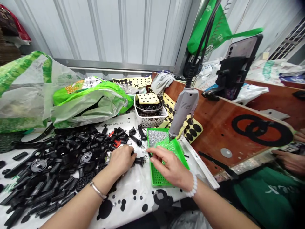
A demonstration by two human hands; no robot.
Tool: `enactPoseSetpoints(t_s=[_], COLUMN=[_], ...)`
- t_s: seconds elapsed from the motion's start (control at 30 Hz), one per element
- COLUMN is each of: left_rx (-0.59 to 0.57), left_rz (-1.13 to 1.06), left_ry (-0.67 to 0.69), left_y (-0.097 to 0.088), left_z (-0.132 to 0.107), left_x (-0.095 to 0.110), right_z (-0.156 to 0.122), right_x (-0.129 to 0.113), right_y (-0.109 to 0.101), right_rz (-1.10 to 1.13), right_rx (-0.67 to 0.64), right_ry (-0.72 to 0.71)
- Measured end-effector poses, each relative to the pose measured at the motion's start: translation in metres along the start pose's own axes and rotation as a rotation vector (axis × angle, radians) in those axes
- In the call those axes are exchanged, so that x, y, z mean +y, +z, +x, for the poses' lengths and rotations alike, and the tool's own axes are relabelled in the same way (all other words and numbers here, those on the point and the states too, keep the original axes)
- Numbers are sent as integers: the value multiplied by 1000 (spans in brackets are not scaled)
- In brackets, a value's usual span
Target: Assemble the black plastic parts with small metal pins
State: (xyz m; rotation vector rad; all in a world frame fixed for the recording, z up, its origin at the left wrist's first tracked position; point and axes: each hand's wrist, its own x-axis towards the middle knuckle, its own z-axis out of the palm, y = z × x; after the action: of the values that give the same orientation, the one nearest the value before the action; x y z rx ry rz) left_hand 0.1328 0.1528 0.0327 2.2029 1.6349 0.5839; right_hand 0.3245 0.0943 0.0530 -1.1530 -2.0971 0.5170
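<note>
My left hand (122,159) is closed, its fingers curled on a black plastic part that they mostly hide. A black part with a metal end (140,161) sticks out just right of the fingers; I cannot tell whether it is the held piece or lies on the table. My right hand (170,165) is over the green tray (157,183), thumb and fingers pinching a small black piece (149,154). Small silvery screws (156,137) fill the tray's far end. Above the tray hangs a grey electric screwdriver (182,109), its tip pointing down.
A heap of black plastic parts (59,171) covers the table's left side, with a few red pieces (116,143). Behind are a white basket (151,121) and green-white plastic bags (90,98). A phone on a holder (232,74) stands right, beyond a brown board (221,127). Another person's hand (289,160) shows far right.
</note>
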Motion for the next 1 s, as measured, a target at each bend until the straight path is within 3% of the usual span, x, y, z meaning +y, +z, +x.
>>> enactPoseSetpoints(t_s=[0.13,0.27,0.4,0.53,0.63,0.73,0.87,1.0], left_rx=[-28,-100,-182,-243,-271,-272,-240,-215], left_rz=[-295,-663,-1009,-1484,-1568,-1628,-1731,-1794], left_ry=[-90,-189,-295,-438,-434,-440,-502,-494], left_y=[-12,-22,-21,-19,-22,-24,-21,-14], left_z=[0,-21,-47,-64,-73,-81,-93,-103], left_x=[-7,-7,-1,4,7,7,6,6], right_z=[-9,-9,-5,-4,-6,-12,-17,-19], right_x=[0,-3,-7,-16,-23,-27,-31,-40], right_y=[8,18,27,30,31,37,49,64], right_rz=[325,530,525,350,239,232,378,472], right_rx=[146,227,330,372,341,312,328,234], right_ry=[91,106,-4,-187,-315,-344,-227,-156])
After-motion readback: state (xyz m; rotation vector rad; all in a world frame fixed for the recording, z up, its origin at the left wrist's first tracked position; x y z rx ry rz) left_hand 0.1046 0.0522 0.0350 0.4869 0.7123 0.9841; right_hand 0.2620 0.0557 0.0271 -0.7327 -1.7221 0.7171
